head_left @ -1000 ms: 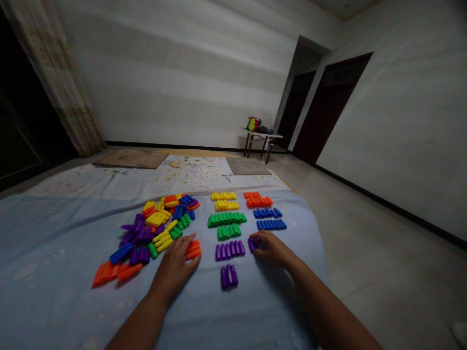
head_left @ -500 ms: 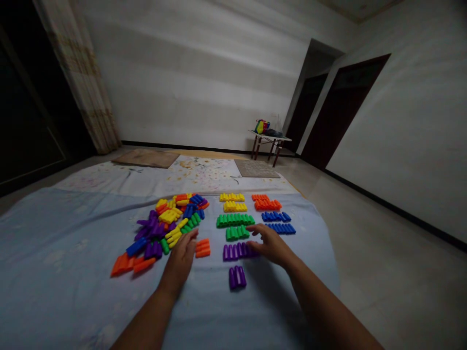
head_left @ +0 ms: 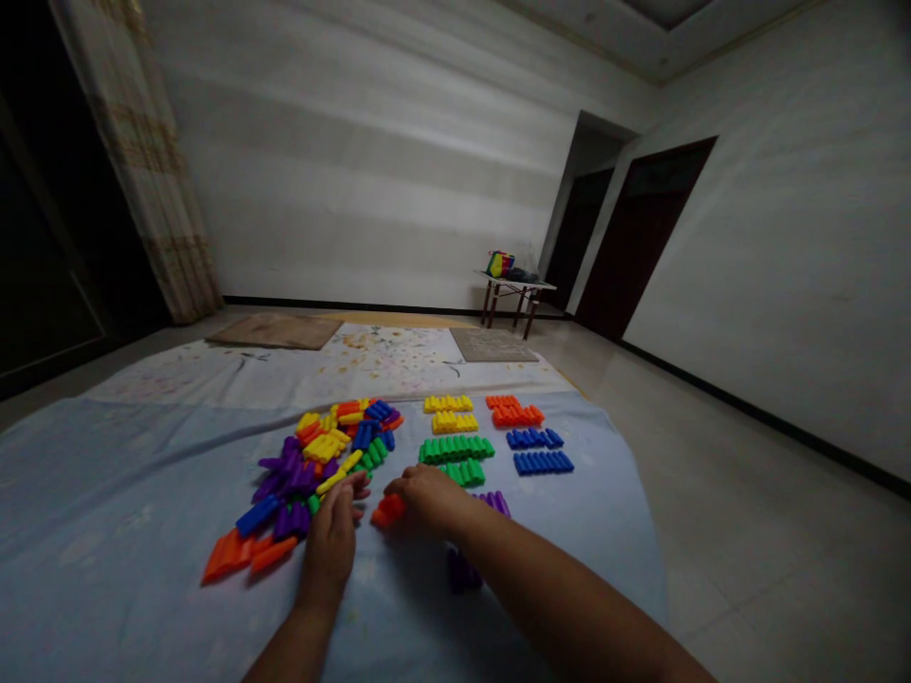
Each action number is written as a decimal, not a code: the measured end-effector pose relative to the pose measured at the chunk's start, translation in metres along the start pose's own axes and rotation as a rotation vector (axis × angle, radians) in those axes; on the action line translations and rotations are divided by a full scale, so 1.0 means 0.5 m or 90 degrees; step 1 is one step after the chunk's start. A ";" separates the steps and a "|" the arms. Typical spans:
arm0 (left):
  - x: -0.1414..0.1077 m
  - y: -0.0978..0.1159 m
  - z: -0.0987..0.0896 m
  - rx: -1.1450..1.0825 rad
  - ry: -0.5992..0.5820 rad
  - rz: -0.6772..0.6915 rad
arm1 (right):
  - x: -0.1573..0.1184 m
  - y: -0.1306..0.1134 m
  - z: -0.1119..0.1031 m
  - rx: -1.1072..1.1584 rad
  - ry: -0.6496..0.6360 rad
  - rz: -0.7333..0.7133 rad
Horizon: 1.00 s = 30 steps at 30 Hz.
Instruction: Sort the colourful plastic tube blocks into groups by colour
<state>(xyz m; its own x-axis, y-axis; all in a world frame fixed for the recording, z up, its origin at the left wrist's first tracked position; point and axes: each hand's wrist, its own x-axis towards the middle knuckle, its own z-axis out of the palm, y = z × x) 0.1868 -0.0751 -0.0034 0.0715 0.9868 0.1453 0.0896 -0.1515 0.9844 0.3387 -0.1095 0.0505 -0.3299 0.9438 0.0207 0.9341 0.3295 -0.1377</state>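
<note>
My right hand (head_left: 434, 498) reaches across to a bullet-shaped orange plastic block (head_left: 388, 512), fingers closed around its far end. My left hand (head_left: 333, 536) lies at the right edge of a mixed pile, fingers apart and holding nothing. Near its fingertips are a yellow block (head_left: 334, 479) and green blocks (head_left: 373, 455); purple blocks (head_left: 288, 474) lie to its left. My right hand and forearm partly cover the rows of purple blocks (head_left: 496, 503), and a shorter dark purple group (head_left: 462, 571) shows beneath the forearm.
Sorted rows lie on the blue sheet (head_left: 598, 531): yellow (head_left: 448, 405), green (head_left: 455, 449), orange (head_left: 518, 416) and blue (head_left: 543, 463). Loose orange blocks (head_left: 232, 553) sit at the pile's near left. Two mats (head_left: 277, 330) and a small table (head_left: 516, 281) stand farther back.
My right hand has moved left from beside the green and purple rows onto the orange block and closed on it. My left hand stays by the pile; the camera view has tilted up slightly.
</note>
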 end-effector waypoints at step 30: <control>0.009 -0.010 -0.002 0.018 0.060 -0.053 | 0.018 0.429 -0.150 0.101 0.144 0.355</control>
<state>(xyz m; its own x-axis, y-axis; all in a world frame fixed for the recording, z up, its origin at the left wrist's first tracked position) 0.1855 -0.0697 -0.0074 -0.0312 0.9969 0.0725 0.1193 -0.0683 0.9905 0.5462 -0.0285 0.0951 0.2555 0.9604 0.1109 0.9201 -0.2063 -0.3329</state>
